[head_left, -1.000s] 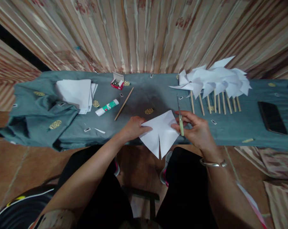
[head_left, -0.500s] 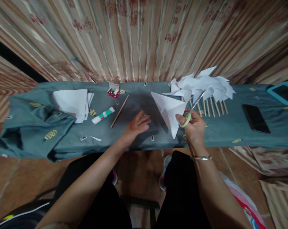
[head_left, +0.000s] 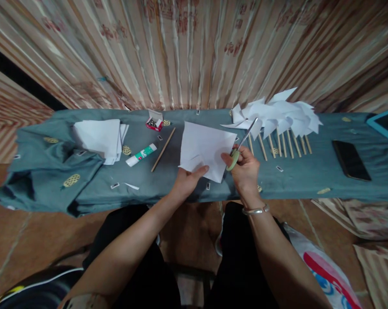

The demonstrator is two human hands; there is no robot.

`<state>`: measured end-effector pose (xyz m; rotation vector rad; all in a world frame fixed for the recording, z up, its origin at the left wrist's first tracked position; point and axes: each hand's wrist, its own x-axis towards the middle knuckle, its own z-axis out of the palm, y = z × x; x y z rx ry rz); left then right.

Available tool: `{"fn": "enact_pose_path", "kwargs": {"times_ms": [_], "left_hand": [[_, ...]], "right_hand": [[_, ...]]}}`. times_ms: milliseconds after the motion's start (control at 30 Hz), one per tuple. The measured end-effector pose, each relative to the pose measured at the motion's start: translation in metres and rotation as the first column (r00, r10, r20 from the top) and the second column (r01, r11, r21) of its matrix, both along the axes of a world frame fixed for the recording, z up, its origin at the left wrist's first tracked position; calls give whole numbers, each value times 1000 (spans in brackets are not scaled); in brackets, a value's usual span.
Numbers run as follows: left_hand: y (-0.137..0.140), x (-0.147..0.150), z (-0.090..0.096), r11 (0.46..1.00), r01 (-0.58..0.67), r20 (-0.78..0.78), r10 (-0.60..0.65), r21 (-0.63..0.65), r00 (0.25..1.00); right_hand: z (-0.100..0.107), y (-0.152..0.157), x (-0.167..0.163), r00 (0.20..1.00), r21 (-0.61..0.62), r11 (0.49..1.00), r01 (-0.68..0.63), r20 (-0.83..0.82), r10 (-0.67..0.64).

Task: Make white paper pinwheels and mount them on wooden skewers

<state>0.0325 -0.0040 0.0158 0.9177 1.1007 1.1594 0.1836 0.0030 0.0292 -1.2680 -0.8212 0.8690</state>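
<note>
A square sheet of white paper (head_left: 203,143) is held up between my two hands, just above the cloth. My left hand (head_left: 187,181) grips its lower left edge, thumb on top and fingers underneath. With my right hand (head_left: 245,167) I hold scissors (head_left: 235,158) with pale green handles, the blades pointing up and away to the right. My right thumb also touches the sheet's right edge. Beyond my right hand lie several white paper pinwheels (head_left: 277,113), overlapping, on wooden sticks (head_left: 293,143). A loose wooden stick (head_left: 163,149) rests left of the sheet.
On the patterned cloth (head_left: 168,186) at left lie a paper stack (head_left: 99,139), a glue stick (head_left: 141,155) and an open red box of small metal pieces (head_left: 154,123). At right are a phone (head_left: 351,159) and a blue-framed device (head_left: 386,125). A curtain (head_left: 181,56) hangs behind.
The paper, earlier tilted and folded-looking in my right hand alone, now lies flatter and further left. My left hand has closed on its edge. The scissors moved left with my right hand.
</note>
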Motion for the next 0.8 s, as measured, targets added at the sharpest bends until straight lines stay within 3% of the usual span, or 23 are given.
{"fn": "enact_pose_path", "kwargs": {"times_ms": [200,433,800], "left_hand": [[11,-11,-4,998,-62,34,62,17,998],[23,-20,1,978,-161,15,160,133,987],[37,-33,6,945,-235,-27,247,228,969]], "right_hand": [[-2,-2,-2,998,-27,998,-61,-11,61],[-3,-8,-7,981,-59,981,-187,35,189],[3,-22,-6,911,-151,925,-348,180,372]]}}
